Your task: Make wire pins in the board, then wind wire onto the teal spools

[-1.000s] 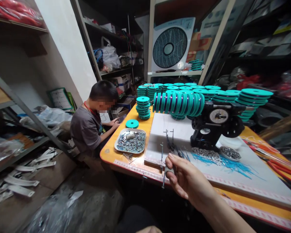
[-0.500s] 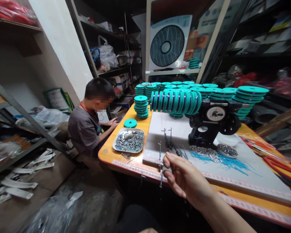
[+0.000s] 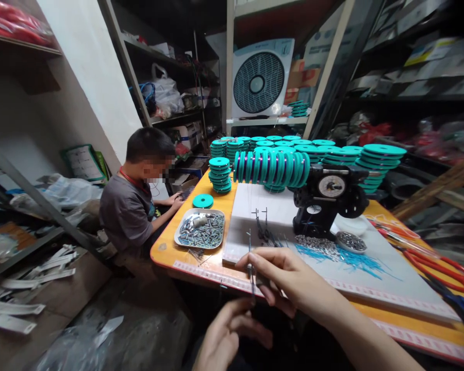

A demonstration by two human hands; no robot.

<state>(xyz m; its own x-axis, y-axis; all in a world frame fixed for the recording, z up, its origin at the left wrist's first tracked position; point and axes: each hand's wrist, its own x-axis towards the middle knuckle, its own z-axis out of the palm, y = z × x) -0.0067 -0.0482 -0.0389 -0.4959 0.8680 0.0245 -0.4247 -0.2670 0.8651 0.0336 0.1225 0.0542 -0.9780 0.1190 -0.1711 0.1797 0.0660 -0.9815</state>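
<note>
My right hand (image 3: 290, 273) is closed over the near edge of the grey board, its thumb and fingers at a thin dark upright rod (image 3: 252, 282). A small grey piece is partly hidden under those fingers. Below it, my left hand (image 3: 228, 330) has its fingertips at the rod's lower end, palm partly curled. Other thin dark wire pieces (image 3: 263, 226) stand up from the board just beyond. To the left, a white tray (image 3: 177, 241) holds many small metal cylinders and a larger grey one.
A black winding machine (image 3: 317, 206) carries a row of teal discs (image 3: 272, 169). Teal disc stacks (image 3: 219, 175) line the table's back. Blue strips (image 3: 355, 265), metal beads (image 3: 315, 246) and red-handled pliers (image 3: 441, 265) lie rightward. A person (image 3: 133, 201) sits at the left; a box fan (image 3: 260, 80) stands behind.
My left hand has risen into view from below and reached the rod's lower end. My right hand has turned, its fingers now pointing left across the rod. The camera view has shifted slightly.
</note>
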